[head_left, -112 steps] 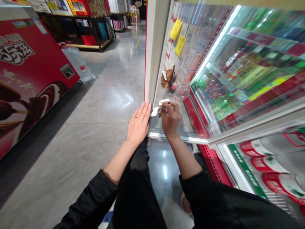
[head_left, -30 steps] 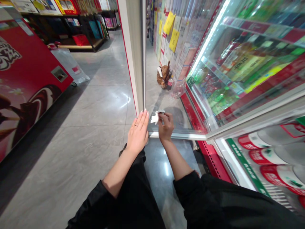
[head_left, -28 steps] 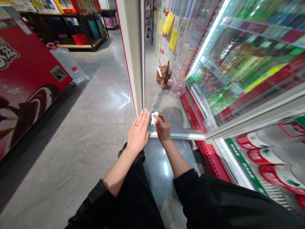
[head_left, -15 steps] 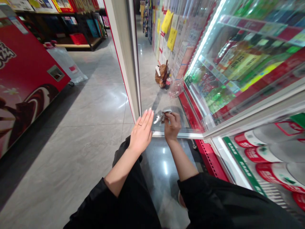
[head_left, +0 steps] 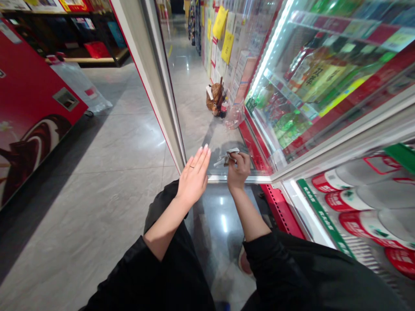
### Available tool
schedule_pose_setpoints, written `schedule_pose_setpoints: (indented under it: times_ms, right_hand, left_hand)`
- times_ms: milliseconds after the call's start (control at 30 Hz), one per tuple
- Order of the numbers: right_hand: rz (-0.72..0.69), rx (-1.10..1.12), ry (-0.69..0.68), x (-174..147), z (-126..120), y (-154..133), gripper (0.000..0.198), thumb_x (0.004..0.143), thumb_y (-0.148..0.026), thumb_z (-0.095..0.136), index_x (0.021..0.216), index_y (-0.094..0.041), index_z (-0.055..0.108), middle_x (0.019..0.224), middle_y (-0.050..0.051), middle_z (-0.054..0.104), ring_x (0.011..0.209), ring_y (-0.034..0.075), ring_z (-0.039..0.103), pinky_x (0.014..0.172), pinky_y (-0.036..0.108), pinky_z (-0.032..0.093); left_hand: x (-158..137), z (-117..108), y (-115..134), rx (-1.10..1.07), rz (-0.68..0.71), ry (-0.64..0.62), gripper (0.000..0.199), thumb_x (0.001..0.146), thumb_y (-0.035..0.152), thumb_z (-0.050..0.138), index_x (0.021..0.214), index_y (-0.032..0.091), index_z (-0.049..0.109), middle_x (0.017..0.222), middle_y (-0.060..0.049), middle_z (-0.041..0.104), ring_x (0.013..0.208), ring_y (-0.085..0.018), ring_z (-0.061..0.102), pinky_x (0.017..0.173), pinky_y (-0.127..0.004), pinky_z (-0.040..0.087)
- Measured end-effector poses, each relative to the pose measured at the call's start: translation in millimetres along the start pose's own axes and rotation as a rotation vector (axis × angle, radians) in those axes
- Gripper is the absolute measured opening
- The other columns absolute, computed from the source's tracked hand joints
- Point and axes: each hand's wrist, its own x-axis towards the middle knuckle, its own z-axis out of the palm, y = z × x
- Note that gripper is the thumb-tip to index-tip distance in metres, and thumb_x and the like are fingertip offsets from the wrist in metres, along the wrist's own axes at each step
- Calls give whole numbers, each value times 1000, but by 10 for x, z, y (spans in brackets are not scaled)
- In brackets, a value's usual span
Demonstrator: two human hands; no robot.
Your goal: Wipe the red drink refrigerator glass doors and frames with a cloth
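since a second ago, i note the right hand has drawn the white tissue away from the left fingertips, toward the cooler side. limits: side frame on the left, bottom rail just below the hands; outside, grey floor runs to the red freezer. tissue is pinched between right thumb and fingers, in front of the glass pane. right wrist bent, fingers curled. left hand lies flat, fingers together at the door's lower corner; thumb hidden, so i cannot tell whether it grips.
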Motion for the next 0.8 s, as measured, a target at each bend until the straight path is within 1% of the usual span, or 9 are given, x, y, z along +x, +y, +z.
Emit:
schedule_pose_setpoints:
  times_ms: [133,200,267,367,433,500,600,700,800]
  right_hand:
    - [-59,29,-134,-98,16,2,25,100,-18,57,103,-26,81,106,7,74,93,19,72,80,29,58]
    - [-59,35,-159,-147,-31,67,26,99,-19,57,100,-25,82,102,6,74,89,19,72,77,29,58]
    - [-20,30,-121,-145,-100,156,26,99,-21,55,98,-23,82,102,7,72,88,20,71,77,30,58]
    - [66,12,9,-32,-184,244,26,100,-22,53,99,-24,80,105,8,69,96,22,70,84,34,60]
    - [95,3,111,78,-199,235,23,100,-22,56,101,-26,79,106,8,67,103,23,69,89,36,60]
    - [83,17,168,164,-183,184,20,100,-21,59,103,-27,78,107,8,66,107,24,69,93,37,60]
    - [39,56,78,183,-147,129,22,101,-20,58,108,-26,79,111,9,67,107,23,69,94,38,60]
    - [24,72,-20,94,-162,201,24,101,-19,58,107,-26,79,110,8,68,102,22,70,90,36,60]
    - [60,60,19,7,-231,338,24,98,-18,58,103,-27,79,107,7,67,97,21,69,89,35,60]
  left_hand:
    - [71,13,74,-30,16,-7,78,100,4,39,175,13,22,183,-12,30,171,-26,25,140,-46,34]
    - [90,26,100,-38,18,-10,79,100,5,39,176,14,21,183,-12,29,171,-27,25,140,-47,33]
    - [95,33,122,-27,16,-23,79,100,5,39,176,15,20,184,-9,28,171,-26,23,141,-45,30]
    - [95,37,157,10,20,-46,77,100,5,37,176,13,21,185,-9,26,172,-23,20,142,-42,27]
    - [104,55,184,27,29,-45,76,100,5,37,175,10,23,185,-11,27,172,-23,18,142,-42,26]
    - [127,92,214,35,39,-33,76,99,5,38,174,8,25,184,-13,28,172,-23,19,141,-42,27]
    - [178,161,265,35,54,-16,80,97,5,42,175,10,25,183,-13,29,172,-23,20,140,-44,30]
    - [227,208,322,34,54,-12,86,96,5,44,178,14,18,184,-12,27,172,-24,21,139,-46,32]
    - [257,234,376,38,56,-9,90,96,6,44,179,15,11,184,-11,25,172,-25,21,139,-48,33]
